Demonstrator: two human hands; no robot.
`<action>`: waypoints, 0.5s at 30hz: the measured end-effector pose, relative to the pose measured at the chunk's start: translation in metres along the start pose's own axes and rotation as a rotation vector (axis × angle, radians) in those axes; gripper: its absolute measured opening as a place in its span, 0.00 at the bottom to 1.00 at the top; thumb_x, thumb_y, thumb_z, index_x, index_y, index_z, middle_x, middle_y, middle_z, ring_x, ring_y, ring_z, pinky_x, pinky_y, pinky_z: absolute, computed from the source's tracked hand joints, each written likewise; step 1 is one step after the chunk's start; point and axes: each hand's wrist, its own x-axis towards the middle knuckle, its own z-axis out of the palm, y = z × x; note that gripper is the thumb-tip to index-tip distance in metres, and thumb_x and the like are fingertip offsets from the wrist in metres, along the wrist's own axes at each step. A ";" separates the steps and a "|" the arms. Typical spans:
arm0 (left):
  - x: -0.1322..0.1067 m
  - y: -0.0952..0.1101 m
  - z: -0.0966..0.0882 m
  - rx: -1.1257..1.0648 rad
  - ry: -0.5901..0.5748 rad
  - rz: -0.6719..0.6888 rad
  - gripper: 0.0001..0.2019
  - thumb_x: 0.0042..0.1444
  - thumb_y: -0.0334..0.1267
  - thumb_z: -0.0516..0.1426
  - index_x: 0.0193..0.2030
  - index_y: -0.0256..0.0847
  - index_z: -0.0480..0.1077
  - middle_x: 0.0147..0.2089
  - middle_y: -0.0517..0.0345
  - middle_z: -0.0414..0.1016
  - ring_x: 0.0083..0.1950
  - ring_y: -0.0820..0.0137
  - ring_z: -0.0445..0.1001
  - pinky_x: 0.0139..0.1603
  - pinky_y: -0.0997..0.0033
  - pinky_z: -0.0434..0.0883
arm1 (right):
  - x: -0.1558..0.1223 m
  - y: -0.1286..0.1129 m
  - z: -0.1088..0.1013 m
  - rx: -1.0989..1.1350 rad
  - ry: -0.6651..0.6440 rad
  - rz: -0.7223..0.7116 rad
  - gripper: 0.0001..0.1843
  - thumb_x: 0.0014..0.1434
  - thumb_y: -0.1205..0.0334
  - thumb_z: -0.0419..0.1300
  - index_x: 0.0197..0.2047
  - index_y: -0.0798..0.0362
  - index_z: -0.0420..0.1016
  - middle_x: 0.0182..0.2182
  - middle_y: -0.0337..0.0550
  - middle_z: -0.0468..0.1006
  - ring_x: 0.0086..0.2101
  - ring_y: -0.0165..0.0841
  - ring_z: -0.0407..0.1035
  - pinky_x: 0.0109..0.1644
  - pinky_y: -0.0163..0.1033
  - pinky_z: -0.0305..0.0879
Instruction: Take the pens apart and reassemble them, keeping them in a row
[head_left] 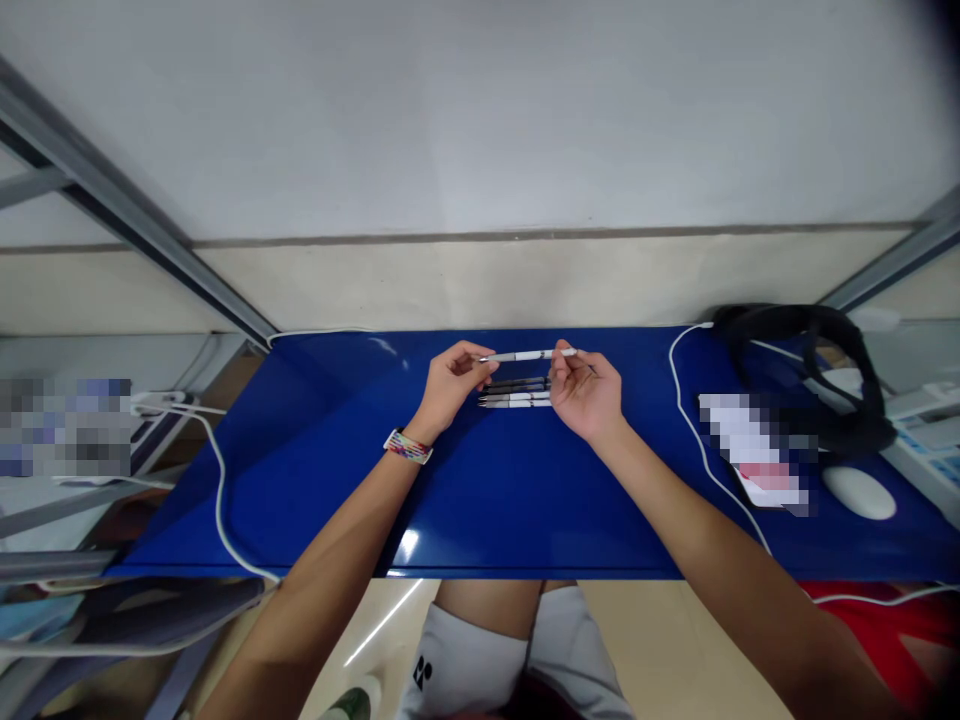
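A white and grey pen (527, 356) is held level above the blue table (480, 500), pinched at both ends. My left hand (455, 378) grips its tip end, on the left. My right hand (589, 392) has its fingers closed on the other end. Just below the held pen, several more pens (516, 399) lie side by side on the table, some dark and some white, tips pointing left. My right hand covers part of their right ends.
On the right lie a black headset (806, 375), a blurred-out phone (754, 450), a white mouse (859, 493) and a white cable (694, 440). Another white cable (220, 480) hangs over the left edge. A wall (480, 285) stands behind, with metal posts (217, 290) at the sides.
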 end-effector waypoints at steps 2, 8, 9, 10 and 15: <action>0.000 0.000 0.000 -0.001 0.002 0.002 0.13 0.55 0.44 0.74 0.41 0.40 0.80 0.27 0.61 0.77 0.27 0.74 0.74 0.30 0.73 0.71 | -0.001 -0.001 0.000 0.005 -0.013 0.012 0.17 0.60 0.64 0.60 0.51 0.56 0.84 0.36 0.48 0.90 0.34 0.33 0.85 0.38 0.31 0.84; -0.001 0.000 0.001 0.004 -0.005 0.002 0.14 0.56 0.44 0.74 0.41 0.39 0.80 0.27 0.61 0.77 0.27 0.74 0.73 0.30 0.73 0.71 | 0.003 0.000 -0.004 -0.122 -0.007 -0.062 0.14 0.60 0.65 0.62 0.47 0.53 0.85 0.35 0.44 0.89 0.34 0.31 0.84 0.38 0.29 0.83; -0.001 -0.001 0.001 0.004 -0.006 0.004 0.14 0.56 0.44 0.74 0.41 0.39 0.80 0.27 0.61 0.77 0.27 0.74 0.73 0.30 0.73 0.71 | 0.004 0.000 -0.005 -0.140 -0.004 -0.077 0.13 0.60 0.66 0.63 0.46 0.53 0.86 0.35 0.43 0.89 0.34 0.31 0.84 0.39 0.29 0.83; -0.001 -0.001 0.001 0.003 -0.007 0.006 0.14 0.56 0.44 0.74 0.41 0.39 0.80 0.27 0.61 0.77 0.27 0.74 0.73 0.30 0.73 0.71 | 0.005 0.001 -0.005 -0.155 -0.001 -0.090 0.13 0.60 0.66 0.63 0.46 0.52 0.86 0.35 0.43 0.89 0.35 0.32 0.85 0.39 0.30 0.84; -0.001 -0.001 0.001 0.018 -0.018 0.004 0.14 0.57 0.45 0.73 0.42 0.39 0.80 0.28 0.61 0.78 0.27 0.74 0.74 0.31 0.72 0.73 | 0.005 0.000 -0.006 -0.201 0.016 -0.114 0.12 0.60 0.64 0.64 0.45 0.52 0.86 0.37 0.44 0.90 0.38 0.34 0.85 0.40 0.31 0.85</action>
